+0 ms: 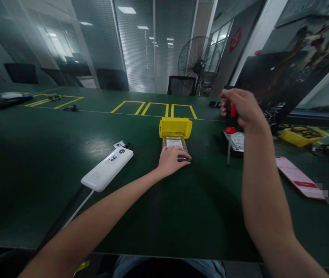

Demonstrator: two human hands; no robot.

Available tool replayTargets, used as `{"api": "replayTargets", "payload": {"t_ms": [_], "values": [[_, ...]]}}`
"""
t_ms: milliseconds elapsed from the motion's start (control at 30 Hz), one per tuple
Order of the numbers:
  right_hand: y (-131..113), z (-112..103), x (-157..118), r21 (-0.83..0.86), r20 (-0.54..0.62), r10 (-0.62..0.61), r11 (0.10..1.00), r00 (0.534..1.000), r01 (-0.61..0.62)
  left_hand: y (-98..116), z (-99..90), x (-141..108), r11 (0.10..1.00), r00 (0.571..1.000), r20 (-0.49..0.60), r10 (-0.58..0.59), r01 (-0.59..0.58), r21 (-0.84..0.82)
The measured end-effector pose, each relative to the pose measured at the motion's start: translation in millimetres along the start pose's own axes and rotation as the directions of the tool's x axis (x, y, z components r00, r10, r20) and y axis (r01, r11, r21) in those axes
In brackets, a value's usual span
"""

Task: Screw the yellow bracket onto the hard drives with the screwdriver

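My left hand [174,159] lies over the near part of a small hard drive [174,142], its fingers bent around the edge and gripping it. A pale label shows on the drive's far part; the rest is hidden under my hand. Right behind the drive stands a yellow plastic bin [176,127]. My right hand [241,106] is raised above the table, closed around the red and black handle of a screwdriver [230,129]. The screwdriver's shaft points down, its tip apart from the drive. Behind it lies another hard drive [237,141], partly covered by my forearm.
A white power bank [108,170] with cables lies on the left of the green table [199,216]. To the right are a pink phone [300,177] and a yellow tray [301,137] of dark small parts. Yellow tape outlines [155,104] mark the far side.
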State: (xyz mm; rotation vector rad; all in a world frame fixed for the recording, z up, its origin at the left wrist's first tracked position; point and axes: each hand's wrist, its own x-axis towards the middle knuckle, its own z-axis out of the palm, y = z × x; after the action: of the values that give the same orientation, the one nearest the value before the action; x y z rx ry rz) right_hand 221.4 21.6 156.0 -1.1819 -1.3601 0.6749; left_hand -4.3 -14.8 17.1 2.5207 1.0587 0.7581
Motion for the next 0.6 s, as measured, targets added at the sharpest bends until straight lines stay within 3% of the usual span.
{"api": "replayTargets", "payload": {"t_ms": [100, 133, 233, 467, 600], "values": [[25.0, 10.8, 1.8, -0.132, 0.071, 0.138, 0.983, 0.988, -0.128, 0.0, 0.9, 0.8, 1.0, 1.0, -0.008, 0.006, -0.006, -0.001], [33.9, 15.2, 2.6, -0.259, 0.127, 0.233, 0.946, 0.964, -0.194, -0.2, 1.2, 1.1, 1.0, 1.0, -0.011, 0.007, -0.007, 0.002], [58.7, 26.5, 4.3, -0.384, 0.218, 0.343, 0.891, 0.914, -0.243, -0.9, 1.6, 1.5, 1.0, 0.999, -0.03, 0.018, -0.018, 0.007], [82.9, 47.1, 2.6, -0.589, 0.424, 0.405, 0.803, 0.81, -0.093, -1.0, 1.1, 0.9, 1.0, 0.999, -0.03, 0.013, -0.012, 0.015], [94.6, 67.7, 2.3, -0.737, 0.396, 0.4, 0.675, 0.826, 0.027, -2.3, 1.2, 1.0, 1.0, 0.999, -0.031, 0.017, -0.016, 0.021]]}}
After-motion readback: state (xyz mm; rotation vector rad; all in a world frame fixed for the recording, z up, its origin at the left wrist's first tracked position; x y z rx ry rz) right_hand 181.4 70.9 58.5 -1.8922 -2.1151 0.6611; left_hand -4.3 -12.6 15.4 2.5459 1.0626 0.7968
